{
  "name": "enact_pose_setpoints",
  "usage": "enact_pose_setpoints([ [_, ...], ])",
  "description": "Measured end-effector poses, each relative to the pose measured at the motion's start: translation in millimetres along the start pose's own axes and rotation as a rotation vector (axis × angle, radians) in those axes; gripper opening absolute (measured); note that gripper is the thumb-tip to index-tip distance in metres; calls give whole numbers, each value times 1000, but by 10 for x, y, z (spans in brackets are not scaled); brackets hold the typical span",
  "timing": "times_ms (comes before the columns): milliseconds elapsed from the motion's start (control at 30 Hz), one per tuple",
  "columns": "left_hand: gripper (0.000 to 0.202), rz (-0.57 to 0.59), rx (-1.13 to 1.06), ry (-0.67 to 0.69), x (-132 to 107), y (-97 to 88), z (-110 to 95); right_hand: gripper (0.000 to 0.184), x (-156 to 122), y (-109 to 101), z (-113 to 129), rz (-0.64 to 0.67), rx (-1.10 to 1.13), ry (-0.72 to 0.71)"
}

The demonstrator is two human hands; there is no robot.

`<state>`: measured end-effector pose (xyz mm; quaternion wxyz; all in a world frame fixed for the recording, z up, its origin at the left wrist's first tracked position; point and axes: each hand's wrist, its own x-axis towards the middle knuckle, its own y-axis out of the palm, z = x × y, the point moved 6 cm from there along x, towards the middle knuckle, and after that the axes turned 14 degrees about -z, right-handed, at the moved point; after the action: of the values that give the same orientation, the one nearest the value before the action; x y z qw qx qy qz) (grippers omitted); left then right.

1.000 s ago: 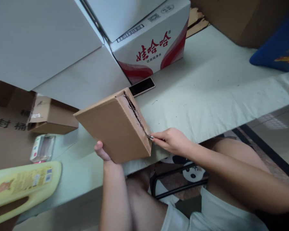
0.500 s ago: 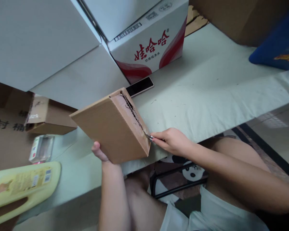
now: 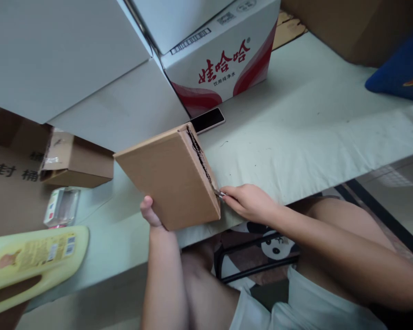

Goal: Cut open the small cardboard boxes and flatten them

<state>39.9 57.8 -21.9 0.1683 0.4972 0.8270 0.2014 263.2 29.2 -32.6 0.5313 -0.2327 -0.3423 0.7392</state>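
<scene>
My left hand (image 3: 152, 212) grips a flat brown cardboard box (image 3: 168, 183) at its lower left edge, thumb on the broad face and the other fingers hidden behind. The box is held tilted above the cloth-covered table. Along its narrow right side runs a ragged, torn slit (image 3: 200, 156). My right hand (image 3: 245, 198) is closed around a small knife (image 3: 219, 193), most of it hidden by the fingers. The metal tip touches the lower end of the slit.
A dark-screened phone (image 3: 208, 120) lies behind the cardboard box, by a white and red carton (image 3: 223, 68). To the left are a small brown box (image 3: 79, 160), a clear plastic container (image 3: 64, 206) and a yellow bottle (image 3: 37, 261). A blue object (image 3: 399, 73) stands far right.
The cardboard box has turned slightly, so its slit side shows narrower. The knife tip stays near the slit's lower end. The whole view has shifted a little.
</scene>
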Motion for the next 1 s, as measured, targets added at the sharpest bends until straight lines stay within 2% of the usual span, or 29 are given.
enact_pose_setpoints([
  [267, 45, 24, 27, -11, 36, -66, 23, 36, -1, 123, -22, 17, -89, 19],
  [700, 59, 49, 95, -56, 27, -64, 56, 34, 6, 138, -14, 46, -68, 40],
  [1000, 43, 124, 26, -96, -3, -29, 41, 35, 0, 139, -22, 43, -74, 33],
])
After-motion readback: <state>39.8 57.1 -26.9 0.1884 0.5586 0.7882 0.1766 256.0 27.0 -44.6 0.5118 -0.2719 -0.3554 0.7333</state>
